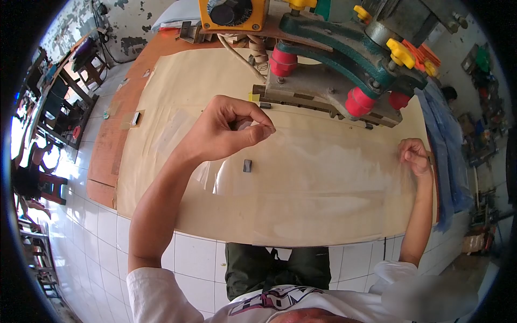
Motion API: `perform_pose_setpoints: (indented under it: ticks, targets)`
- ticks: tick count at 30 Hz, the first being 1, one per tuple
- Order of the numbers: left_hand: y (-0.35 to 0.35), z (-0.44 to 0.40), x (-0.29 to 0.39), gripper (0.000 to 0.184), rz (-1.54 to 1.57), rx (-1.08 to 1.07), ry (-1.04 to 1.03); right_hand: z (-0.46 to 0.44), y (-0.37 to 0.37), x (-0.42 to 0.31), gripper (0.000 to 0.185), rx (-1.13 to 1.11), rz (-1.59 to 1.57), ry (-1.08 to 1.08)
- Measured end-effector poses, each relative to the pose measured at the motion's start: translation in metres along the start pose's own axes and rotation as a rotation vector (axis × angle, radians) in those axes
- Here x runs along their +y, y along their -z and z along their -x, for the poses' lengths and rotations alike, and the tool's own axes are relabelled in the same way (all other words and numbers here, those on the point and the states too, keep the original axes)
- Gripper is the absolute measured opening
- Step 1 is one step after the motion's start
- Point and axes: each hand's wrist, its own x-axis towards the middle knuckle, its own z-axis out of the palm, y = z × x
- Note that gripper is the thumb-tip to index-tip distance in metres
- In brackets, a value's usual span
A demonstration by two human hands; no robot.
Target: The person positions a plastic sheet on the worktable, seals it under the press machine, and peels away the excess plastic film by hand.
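My left hand is raised over the middle of the table, thumb and forefinger pinched together at the corner of a clear plastic sheet. The sheet is hard to see; glare and a curled edge below my left wrist show it. At the table's right side, my right hand has its fingers curled at the sheet's right edge. A small dark block sits below my left hand. Beyond my hands stands a machine with a flat metal head, red spacers and a green curved frame.
A cream covering spreads over the brown wooden table. An orange-yellow control box with a black dial stands at the back. Blue plastic sheeting hangs along the right edge. Another small block is taped at the left.
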Motion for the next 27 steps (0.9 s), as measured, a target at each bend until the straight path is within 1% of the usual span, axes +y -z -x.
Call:
perform_pose_setpoints:
  ticks: [4,6,9,15,19,25,27]
  targets:
    - [0.0029,0.0002,-0.0003,0.013,-0.024,-0.003,-0.008,-0.0003,0.0005,0.0009,0.032,0.001,0.010,0.002]
    - [0.0069,-0.0001,0.0019,0.015,-0.133,-0.052,0.098,-0.0004,-0.0003,0.0006,0.033,0.009,-0.002,-0.004]
    - [0.0074,-0.0004,0.0075,0.014,-0.156,-0.069,0.152,-0.0003,0.0010,0.0025,0.032,0.009,-0.006,-0.003]
    - [0.0035,-0.0017,0.0010,0.013,-0.082,-0.039,0.079,-0.0001,0.0009,0.0021,0.031,0.013,0.012,0.007]
    - [0.0076,-0.0014,0.0023,0.010,-0.111,-0.086,0.112,-0.0003,0.0010,0.0022,0.031,0.010,0.016,0.006]
    - [0.0040,-0.0010,0.0037,0.011,-0.108,-0.063,0.098,-0.0012,-0.0020,0.0006,0.031,0.000,0.006,0.019]
    - [0.0011,-0.0003,0.0048,0.014,-0.088,-0.011,0.069,-0.0012,-0.0016,0.0007,0.031,0.003,0.009,0.034]
